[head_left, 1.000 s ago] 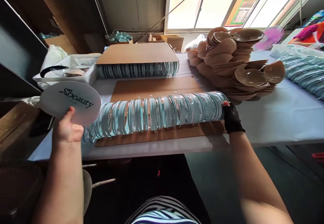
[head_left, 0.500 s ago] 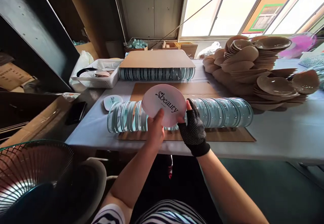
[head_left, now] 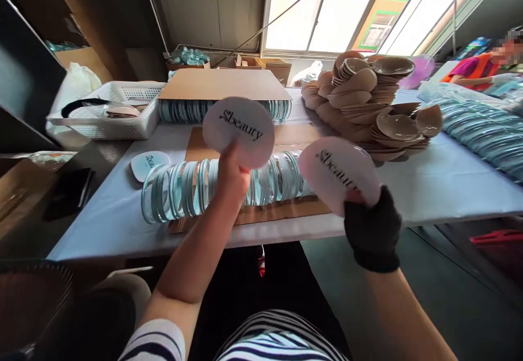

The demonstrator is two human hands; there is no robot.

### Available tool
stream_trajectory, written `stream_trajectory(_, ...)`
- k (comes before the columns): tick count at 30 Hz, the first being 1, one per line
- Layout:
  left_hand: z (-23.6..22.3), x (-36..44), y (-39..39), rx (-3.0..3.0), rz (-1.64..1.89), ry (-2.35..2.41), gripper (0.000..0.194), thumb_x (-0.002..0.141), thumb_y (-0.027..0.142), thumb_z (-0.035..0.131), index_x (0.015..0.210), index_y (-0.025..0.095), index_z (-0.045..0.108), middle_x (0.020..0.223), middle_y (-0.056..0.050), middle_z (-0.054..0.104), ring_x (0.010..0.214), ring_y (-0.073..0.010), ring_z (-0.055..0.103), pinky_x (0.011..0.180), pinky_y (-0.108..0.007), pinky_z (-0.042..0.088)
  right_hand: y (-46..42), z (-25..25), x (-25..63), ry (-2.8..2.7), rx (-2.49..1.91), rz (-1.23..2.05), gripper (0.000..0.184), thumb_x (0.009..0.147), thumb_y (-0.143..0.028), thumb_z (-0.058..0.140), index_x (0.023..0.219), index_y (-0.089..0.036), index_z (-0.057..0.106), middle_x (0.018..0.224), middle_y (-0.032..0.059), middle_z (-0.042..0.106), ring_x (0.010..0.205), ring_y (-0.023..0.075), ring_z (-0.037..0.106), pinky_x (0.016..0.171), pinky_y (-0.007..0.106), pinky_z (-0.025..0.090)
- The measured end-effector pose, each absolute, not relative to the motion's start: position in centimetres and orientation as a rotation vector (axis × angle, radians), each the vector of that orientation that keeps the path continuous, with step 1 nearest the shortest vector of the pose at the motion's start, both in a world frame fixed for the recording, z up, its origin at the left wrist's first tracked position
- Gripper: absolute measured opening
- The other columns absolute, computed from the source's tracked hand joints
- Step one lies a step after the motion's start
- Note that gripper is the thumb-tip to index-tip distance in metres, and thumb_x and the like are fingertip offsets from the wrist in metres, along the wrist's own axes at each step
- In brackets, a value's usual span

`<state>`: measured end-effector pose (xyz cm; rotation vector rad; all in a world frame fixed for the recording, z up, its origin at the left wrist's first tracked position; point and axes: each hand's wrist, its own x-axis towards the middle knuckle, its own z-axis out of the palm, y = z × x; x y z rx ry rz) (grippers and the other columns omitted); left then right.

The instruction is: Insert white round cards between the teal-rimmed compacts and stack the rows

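Observation:
My left hand pinches an oval pinkish-white card with dark "Sbeauty" lettering, thumb on its printed face. My right hand, in a black fingerless glove, grips a second such card by its lower right edge. Both cards are held up, tilted, with the print towards me. Behind and below them, a long row of clear plastic hoop-like pieces lies on its side on flat brown cardboard; the cards and my left arm hide part of it. Another printed card rests at the row's left end.
A second row sits under folded cardboard. A white basket stands left; stacked beige cups are at the right. Further right are more clear pieces and a person in an orange vest.
A second ago my left hand held a card at the left and my right hand touched the row's right end. The hands came together over the row, then parted, each with a card.

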<state>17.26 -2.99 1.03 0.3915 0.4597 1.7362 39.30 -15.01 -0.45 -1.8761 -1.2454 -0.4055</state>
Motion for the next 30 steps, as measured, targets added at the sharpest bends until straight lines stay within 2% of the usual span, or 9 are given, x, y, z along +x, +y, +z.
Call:
stream_trajectory(2,2.3,18.7,-0.5,0.357,1.637,0.417,0.037,0.081,0.019,0.07,0.118,0.025,0.066,0.125,-0.005,0.068,0.125,-0.0218,0.058,0.108,-0.041,0.045,-17.3,-1.4,39.1,-1.527,-1.908,-0.412,0.047,0.089,-0.049,0.047,0.115,-0.015,0.066,0.075,0.0136,0.069,0.064,0.0268,0.065,0.055,0.033,0.048)
stream_trajectory(5,2.7,21.5,2.1,0.292,1.45,0.442,0.034,0.085,0.014,0.066,0.118,0.02,0.065,0.127,-0.008,0.067,0.127,-0.021,0.057,0.11,-0.04,0.043,-18.5,-2.7,37.7,-1.781,-1.865,-0.446,0.043,0.096,-0.041,0.037,0.119,-0.018,0.065,0.076,0.0114,0.07,0.062,0.0207,0.064,0.056,0.027,0.046)
stream_trajectory(8,1.9,23.2,3.0,0.253,1.398,0.5,0.033,0.086,0.011,0.064,0.118,0.019,0.064,0.128,-0.006,0.066,0.128,-0.0191,0.055,0.111,-0.037,0.043,-17.6,-2.4,36.4,-1.894,-1.902,-0.457,0.044,0.098,-0.036,0.032,0.124,-0.018,0.062,0.077,0.0102,0.071,0.06,0.0186,0.064,0.054,0.025,0.043)
stream_trajectory(12,1.3,23.1,2.7,0.227,1.408,0.539,0.038,0.084,0.011,0.066,0.12,0.02,0.064,0.127,-0.006,0.067,0.128,-0.0198,0.055,0.112,-0.038,0.042,-14.9,-0.6,35.4,-1.981,-2.121,-0.376,0.04,0.097,-0.031,0.038,0.13,-0.019,0.056,0.074,0.007,0.071,0.059,0.0187,0.064,0.053,0.024,0.036)
stream_trajectory(16,1.4,23.0,2.5,0.253,1.418,0.515,0.035,0.085,0.011,0.066,0.119,0.018,0.065,0.126,-0.008,0.067,0.128,-0.0227,0.056,0.112,-0.042,0.04,-11.7,-0.5,34.7,-2.04,-2.257,-0.282,0.038,0.097,-0.037,0.038,0.124,-0.015,0.054,0.074,0.0091,0.07,0.063,0.0218,0.066,0.053,0.025,0.032)
stream_trajectory(19,1.4,23.0,2.5,0.239,1.436,0.506,0.035,0.084,0.01,0.066,0.118,0.019,0.066,0.124,-0.008,0.068,0.127,-0.0236,0.056,0.112,-0.044,0.04,-10.4,-2.0,34.9,-2.06,-2.204,-0.189,0.039,0.099,-0.042,0.036,0.12,-0.015,0.053,0.082,0.0104,0.071,0.07,0.0228,0.068,0.055,0.026,0.032)
stream_trajectory(22,1.4,23.0,2.6,0.213,1.445,0.492,0.036,0.082,0.008,0.068,0.116,0.02,0.067,0.123,-0.008,0.069,0.126,-0.0232,0.058,0.111,-0.043,0.042,-10.0,-3.2,35.5,-1.966,-2.111,-0.199,0.036,0.1,-0.037,0.033,0.11,-0.014,0.058,0.091,0.0118,0.072,0.077,0.0217,0.069,0.059,0.026,0.032)
stream_trajectory(30,1.2,22.9,2.8,0.206,1.445,0.543,0.033,0.085,0.011,0.066,0.117,0.019,0.066,0.125,-0.008,0.068,0.125,-0.0229,0.058,0.109,-0.043,0.044,-7.5,-2.3,34.3,-2.231,-2.078,-0.102,0.027,0.096,-0.024,0.038,0.097,-0.017,0.063,0.09,0.0128,0.072,0.083,0.0229,0.069,0.065,0.028,0.038)
